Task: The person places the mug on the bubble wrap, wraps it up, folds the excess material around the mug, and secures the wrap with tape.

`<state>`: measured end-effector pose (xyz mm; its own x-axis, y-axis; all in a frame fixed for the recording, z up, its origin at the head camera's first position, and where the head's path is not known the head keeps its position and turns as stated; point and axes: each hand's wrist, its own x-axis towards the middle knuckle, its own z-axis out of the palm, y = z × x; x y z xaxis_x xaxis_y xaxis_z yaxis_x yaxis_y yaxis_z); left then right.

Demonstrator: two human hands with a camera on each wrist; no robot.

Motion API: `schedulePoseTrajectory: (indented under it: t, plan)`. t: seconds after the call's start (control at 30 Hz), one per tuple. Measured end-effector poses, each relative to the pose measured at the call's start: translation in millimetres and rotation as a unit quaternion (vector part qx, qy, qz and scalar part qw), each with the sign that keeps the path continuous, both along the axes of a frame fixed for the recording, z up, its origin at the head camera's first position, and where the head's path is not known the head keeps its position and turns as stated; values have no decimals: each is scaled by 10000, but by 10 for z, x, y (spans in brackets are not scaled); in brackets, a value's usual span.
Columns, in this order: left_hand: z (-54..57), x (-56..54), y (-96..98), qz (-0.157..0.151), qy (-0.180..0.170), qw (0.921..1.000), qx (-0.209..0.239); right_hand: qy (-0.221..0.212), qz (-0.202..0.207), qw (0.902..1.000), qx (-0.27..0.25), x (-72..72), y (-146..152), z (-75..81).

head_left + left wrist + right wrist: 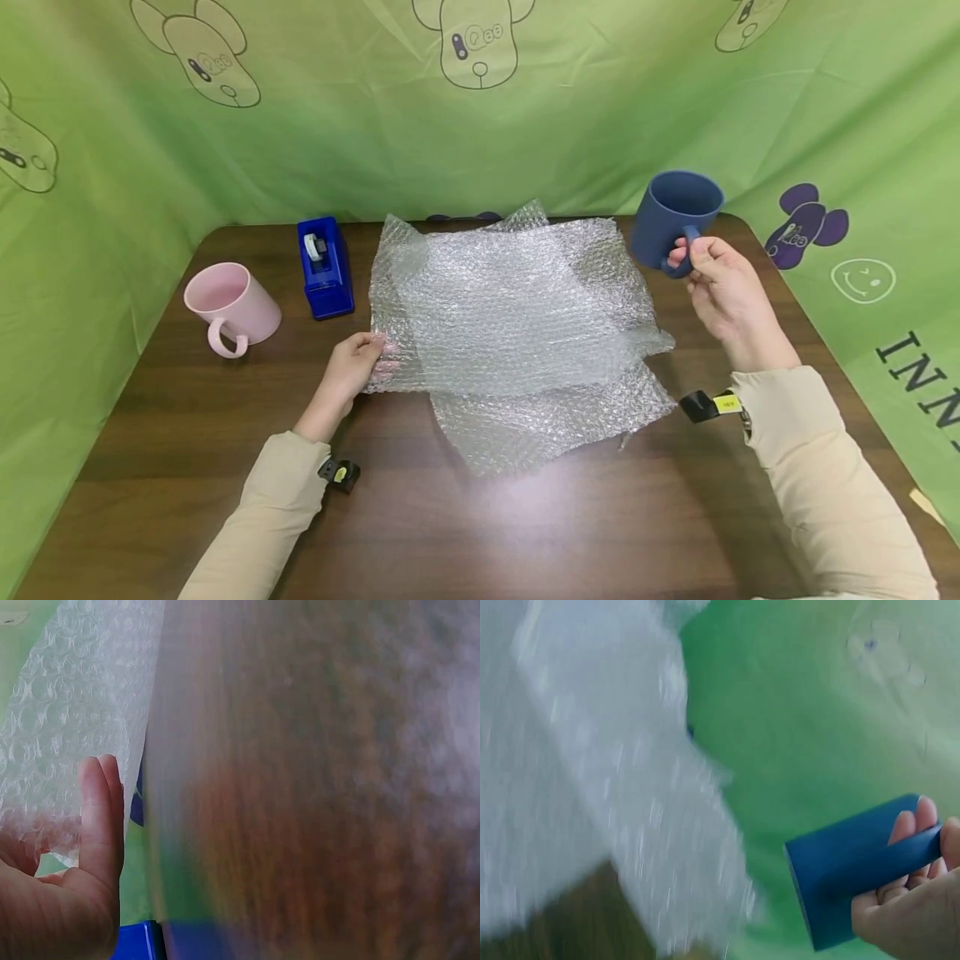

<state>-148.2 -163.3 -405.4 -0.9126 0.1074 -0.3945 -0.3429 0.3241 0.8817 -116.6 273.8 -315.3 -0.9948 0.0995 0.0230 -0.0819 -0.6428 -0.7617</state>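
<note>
A blue mug [663,217] is held upright by its handle in my right hand [723,279], at the table's back right. In the right wrist view the fingers curl round the handle of the same mug [840,862]. My left hand [348,367] pinches the left edge of a bubble wrap sheet [510,317], which lies over another crumpled sheet [540,433] in the middle of the table. Through the clear wrap part of the left fingers shows. The left wrist view has the hand [67,900] at the edge of the bubble wrap [75,697].
A pink mug [251,308] stands on the left of the brown table [420,533], handle toward the front. Beside it is a blue tape dispenser [330,279] with a small roll. Green printed cloth [585,125] hangs behind and at both sides.
</note>
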Motion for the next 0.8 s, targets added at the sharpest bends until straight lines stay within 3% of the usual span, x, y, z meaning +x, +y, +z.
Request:
schedulePoseTrajectory:
  t: [0.2,0.47,0.8]
  plan:
    - [-15,-6,4,-1,-34,9999,163,-261,94,9984,486,9,-353,66]
    - [-16,-10,0,-24,-23,9996,292,-796,-85,9870,1396,-37,-880,44]
    - [-28,-32,-25,-55,-20,9999,128,-1346,-106,9692,2062,-140,-1383,-255]
